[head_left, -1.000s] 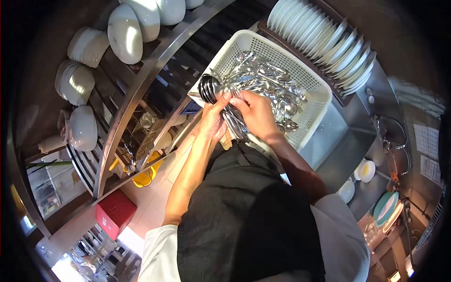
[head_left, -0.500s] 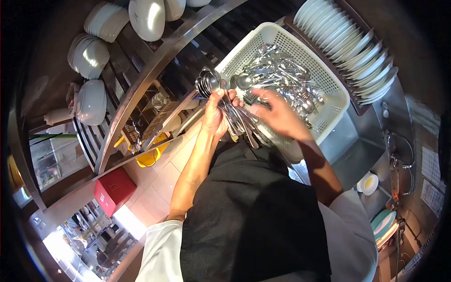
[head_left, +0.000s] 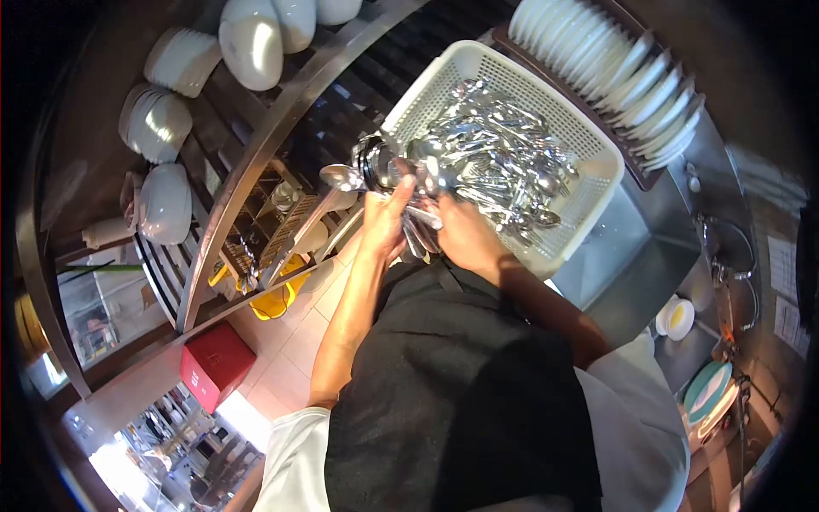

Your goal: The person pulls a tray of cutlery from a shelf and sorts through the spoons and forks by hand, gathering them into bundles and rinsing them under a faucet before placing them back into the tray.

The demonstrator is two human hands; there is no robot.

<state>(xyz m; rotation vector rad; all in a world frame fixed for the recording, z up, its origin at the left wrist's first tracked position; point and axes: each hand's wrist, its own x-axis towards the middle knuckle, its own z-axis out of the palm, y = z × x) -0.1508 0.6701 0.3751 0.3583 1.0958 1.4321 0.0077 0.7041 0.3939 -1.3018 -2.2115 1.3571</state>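
Glossy metal spoons, matt perforated plastic-looking basket, smooth white plates, dark cloth apron.

Metal sink counter bearing a white perforated basket, a brown rack of upright white plates, and a small white bowl, slatted metal shelf with stacked white bowls, tiled floor under a red box.
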